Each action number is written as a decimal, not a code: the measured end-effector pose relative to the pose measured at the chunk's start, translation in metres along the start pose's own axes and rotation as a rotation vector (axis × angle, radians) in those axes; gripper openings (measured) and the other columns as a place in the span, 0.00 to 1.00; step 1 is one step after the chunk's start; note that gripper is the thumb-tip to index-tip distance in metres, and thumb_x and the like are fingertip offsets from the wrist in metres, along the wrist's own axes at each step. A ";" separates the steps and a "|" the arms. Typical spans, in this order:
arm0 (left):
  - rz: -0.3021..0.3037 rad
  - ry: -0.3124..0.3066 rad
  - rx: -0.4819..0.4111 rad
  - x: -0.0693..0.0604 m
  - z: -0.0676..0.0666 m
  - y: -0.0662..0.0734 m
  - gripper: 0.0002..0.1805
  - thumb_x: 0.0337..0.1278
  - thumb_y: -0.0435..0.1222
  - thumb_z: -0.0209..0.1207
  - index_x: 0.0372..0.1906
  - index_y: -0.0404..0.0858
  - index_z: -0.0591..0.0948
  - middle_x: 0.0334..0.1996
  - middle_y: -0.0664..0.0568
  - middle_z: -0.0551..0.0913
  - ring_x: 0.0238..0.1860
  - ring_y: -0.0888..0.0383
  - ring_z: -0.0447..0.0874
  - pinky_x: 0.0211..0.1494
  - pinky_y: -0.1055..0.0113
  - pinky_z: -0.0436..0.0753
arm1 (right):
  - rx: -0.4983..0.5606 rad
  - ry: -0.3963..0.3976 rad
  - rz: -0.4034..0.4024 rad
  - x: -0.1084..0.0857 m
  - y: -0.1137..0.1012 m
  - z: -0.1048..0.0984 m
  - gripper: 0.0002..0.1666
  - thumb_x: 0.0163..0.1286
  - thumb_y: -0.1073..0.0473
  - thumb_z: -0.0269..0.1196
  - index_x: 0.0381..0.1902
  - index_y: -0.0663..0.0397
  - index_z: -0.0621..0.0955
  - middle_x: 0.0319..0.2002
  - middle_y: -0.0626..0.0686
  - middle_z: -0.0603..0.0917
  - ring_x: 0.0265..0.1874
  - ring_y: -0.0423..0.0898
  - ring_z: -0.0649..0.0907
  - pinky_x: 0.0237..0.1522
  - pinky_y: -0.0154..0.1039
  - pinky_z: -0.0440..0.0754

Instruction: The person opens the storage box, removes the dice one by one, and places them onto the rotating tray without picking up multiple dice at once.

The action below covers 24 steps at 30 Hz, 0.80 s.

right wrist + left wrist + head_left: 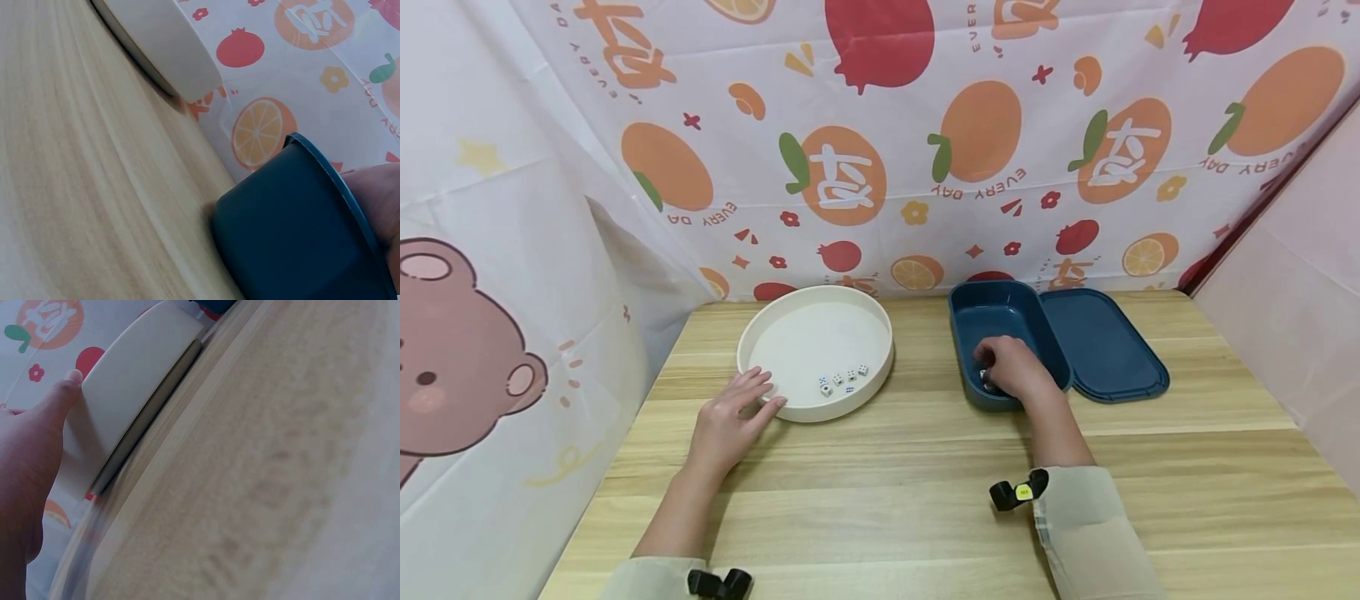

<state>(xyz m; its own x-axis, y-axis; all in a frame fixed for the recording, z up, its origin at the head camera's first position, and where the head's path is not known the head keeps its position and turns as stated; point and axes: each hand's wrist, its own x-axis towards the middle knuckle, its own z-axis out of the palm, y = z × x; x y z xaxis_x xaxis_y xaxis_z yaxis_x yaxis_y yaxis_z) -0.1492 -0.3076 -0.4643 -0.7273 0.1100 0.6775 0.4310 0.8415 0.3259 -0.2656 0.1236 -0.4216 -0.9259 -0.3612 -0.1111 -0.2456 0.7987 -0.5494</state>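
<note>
Tabletop [922,354] gap between tray [850,407] and box [281,228]

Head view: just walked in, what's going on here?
A person is at a table with a tray and a box. Their left hand rests at the rim of the white tray, where a few dice lie in a loose group toward the near right side. Their right hand is down inside the blue box, with something small at the fingers; can't tell if it's gripped. The lid is off, lying right beside the box.
</note>
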 end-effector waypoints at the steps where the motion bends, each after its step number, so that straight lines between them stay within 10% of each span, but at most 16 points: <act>1: -0.001 -0.001 0.001 0.000 0.000 0.000 0.19 0.41 0.37 0.75 0.41 0.34 0.88 0.47 0.43 0.88 0.55 0.43 0.83 0.74 0.61 0.71 | 0.003 0.009 0.002 0.000 0.000 0.000 0.16 0.64 0.73 0.60 0.47 0.53 0.85 0.43 0.54 0.85 0.40 0.50 0.80 0.47 0.47 0.85; 24: 0.000 -0.005 -0.002 0.003 0.000 -0.001 0.19 0.41 0.37 0.75 0.42 0.33 0.88 0.47 0.42 0.88 0.56 0.43 0.83 0.74 0.61 0.71 | -0.059 -0.113 0.039 -0.001 0.002 0.000 0.12 0.69 0.51 0.64 0.46 0.47 0.88 0.50 0.53 0.87 0.53 0.52 0.82 0.57 0.57 0.82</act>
<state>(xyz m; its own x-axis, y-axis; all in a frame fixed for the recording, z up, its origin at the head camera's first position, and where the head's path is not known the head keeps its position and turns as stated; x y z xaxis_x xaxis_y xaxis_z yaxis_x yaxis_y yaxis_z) -0.1515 -0.3081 -0.4626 -0.7298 0.1131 0.6743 0.4325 0.8402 0.3271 -0.2654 0.1255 -0.4221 -0.8979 -0.3780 -0.2257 -0.2292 0.8391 -0.4934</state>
